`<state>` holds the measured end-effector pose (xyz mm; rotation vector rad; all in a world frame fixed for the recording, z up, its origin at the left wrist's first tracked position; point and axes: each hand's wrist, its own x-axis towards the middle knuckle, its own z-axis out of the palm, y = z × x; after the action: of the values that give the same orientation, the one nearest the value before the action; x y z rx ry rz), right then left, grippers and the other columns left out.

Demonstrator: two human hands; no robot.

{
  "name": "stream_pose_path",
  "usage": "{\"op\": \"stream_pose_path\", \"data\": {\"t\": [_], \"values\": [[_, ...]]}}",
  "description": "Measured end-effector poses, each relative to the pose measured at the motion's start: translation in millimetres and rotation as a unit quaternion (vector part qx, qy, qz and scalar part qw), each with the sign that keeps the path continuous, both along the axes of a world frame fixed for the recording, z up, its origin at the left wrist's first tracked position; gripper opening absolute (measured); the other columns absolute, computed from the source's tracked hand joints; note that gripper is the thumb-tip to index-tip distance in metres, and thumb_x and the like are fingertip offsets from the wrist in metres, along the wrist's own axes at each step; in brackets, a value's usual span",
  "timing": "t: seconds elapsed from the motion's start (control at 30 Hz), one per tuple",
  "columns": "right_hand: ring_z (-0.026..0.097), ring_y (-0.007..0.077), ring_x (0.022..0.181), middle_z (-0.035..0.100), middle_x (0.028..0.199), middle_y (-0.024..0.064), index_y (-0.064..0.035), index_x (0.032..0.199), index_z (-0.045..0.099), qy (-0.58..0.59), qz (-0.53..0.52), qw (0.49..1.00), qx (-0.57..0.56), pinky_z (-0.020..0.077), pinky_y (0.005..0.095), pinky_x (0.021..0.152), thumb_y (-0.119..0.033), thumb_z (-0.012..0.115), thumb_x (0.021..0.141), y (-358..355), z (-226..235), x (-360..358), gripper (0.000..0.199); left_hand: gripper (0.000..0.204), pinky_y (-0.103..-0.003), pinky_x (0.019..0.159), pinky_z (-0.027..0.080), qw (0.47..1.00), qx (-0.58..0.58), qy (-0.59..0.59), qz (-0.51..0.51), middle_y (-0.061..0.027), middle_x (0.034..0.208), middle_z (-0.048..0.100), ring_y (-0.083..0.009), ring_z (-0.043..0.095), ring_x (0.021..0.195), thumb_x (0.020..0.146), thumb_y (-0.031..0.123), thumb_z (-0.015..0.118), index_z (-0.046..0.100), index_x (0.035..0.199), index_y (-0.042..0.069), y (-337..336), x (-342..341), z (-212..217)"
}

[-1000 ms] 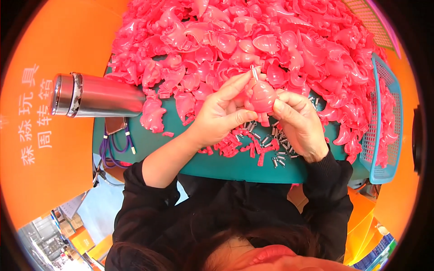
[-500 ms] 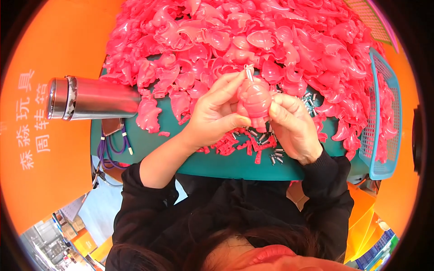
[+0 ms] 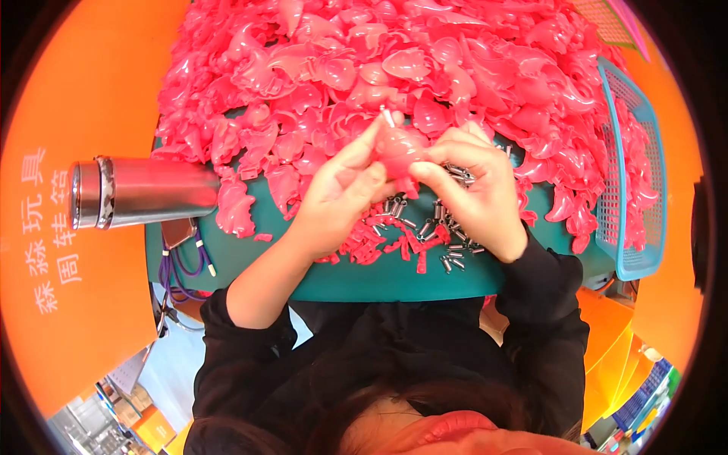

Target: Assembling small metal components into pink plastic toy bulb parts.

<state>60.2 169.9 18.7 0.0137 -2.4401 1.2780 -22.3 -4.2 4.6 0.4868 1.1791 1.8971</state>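
Note:
Between both hands, above the table, is a rounded pink plastic toy figure (image 3: 403, 150) with a small metal pin (image 3: 389, 117) standing out of its top. My left hand (image 3: 347, 182) is closed around its left side, fingertips near the pin. From the right, my right hand (image 3: 472, 178) grips it with thumb and bent fingers. The fingers cover part of the figure, and it is slightly blurred. Beneath the hands lie several small metal pins (image 3: 453, 262) and a little heap of small pink plastic bits (image 3: 364, 244).
A large heap of pink plastic shells (image 3: 334, 72) covers the far part of the green table (image 3: 326, 285). At the left lies a steel flask (image 3: 152, 193) beside a purple cord (image 3: 179, 265). A blue basket (image 3: 658, 220) with pink pieces stands at the right.
Both hands have shifted a little left with the toy figure, which is now turned and tilted. My right hand's fingers have moved higher on it. The whole view has also shifted slightly.

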Motion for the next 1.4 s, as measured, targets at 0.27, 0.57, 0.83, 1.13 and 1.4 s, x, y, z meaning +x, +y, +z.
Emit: {"op": "stream_pose_path", "data": {"t": [0.27, 0.57, 0.83, 1.13, 1.4], "values": [[0.057, 0.0212, 0.077, 0.061, 0.077, 0.0035, -0.0072, 0.084, 0.068, 0.076, 0.048, 0.986, 0.143, 0.0433, 0.0335, 0.069, -0.018, 0.077, 0.069, 16.0, 5.5, -6.6, 0.021, 0.045, -0.025, 0.080, 0.050, 0.997, -0.053, -0.038, 0.046, -0.0013, 0.098, 0.059, -0.0114, 0.060, 0.091, 0.096, 0.014, 0.051, 0.039, 0.137, 0.002, -0.8, -5.5, -6.4], [0.050, 0.0243, 0.114, 0.061, 0.118, 0.0029, -0.0201, 0.125, 0.056, 0.081, -0.152, 0.913, 0.370, 0.0297, 0.0409, 0.100, -0.021, 0.073, 0.074, 50.0, -11.4, -24.3, 0.054, 0.031, -0.027, 0.077, 0.051, 0.993, -0.018, -0.099, 0.060, 0.0005, 0.095, 0.059, -0.0107, 0.061, 0.088, 0.095, 0.015, 0.053, 0.050, 0.123, 0.002, 1.0, -7.2, 2.7], [0.060, 0.0186, 0.097, 0.053, 0.125, 0.0158, -0.0047, 0.121, 0.043, 0.121, 0.046, 0.944, -0.305, 0.0515, 0.0300, 0.082, 0.009, 0.066, 0.076, 48.1, -2.8, -10.8, 0.052, 0.041, -0.039, 0.090, 0.051, 0.996, -0.018, -0.085, 0.029, -0.0190, 0.122, 0.056, -0.0348, 0.058, 0.111, 0.100, 0.022, 0.040, 0.039, 0.130, -0.006, -6.2, -11.4, -1.8], [0.060, 0.0135, 0.092, 0.052, 0.125, 0.0123, -0.0022, 0.126, 0.043, 0.048, 0.080, 0.925, -0.367, 0.0521, 0.0262, 0.077, 0.008, 0.069, 0.074, 35.7, -3.2, -7.6, 0.060, 0.023, -0.036, 0.086, 0.053, 0.989, 0.027, -0.138, 0.038, -0.0003, 0.099, 0.060, -0.0162, 0.062, 0.096, 0.096, 0.017, 0.050, 0.052, 0.115, 0.004, -4.6, -8.4, 4.8], [0.057, 0.0085, 0.087, 0.061, 0.108, 0.0064, -0.0026, 0.124, 0.055, 0.011, 0.033, 0.966, -0.255, 0.0478, 0.0240, 0.076, -0.006, 0.071, 0.076, 12.9, 6.1, -3.4, 0.052, 0.054, -0.030, 0.096, 0.044, 0.989, 0.060, 0.091, 0.101, -0.0151, 0.133, 0.047, -0.0175, 0.052, 0.115, 0.090, -0.002, 0.054, 0.031, 0.139, -0.003, 0.6, 3.7, 5.5]]}}
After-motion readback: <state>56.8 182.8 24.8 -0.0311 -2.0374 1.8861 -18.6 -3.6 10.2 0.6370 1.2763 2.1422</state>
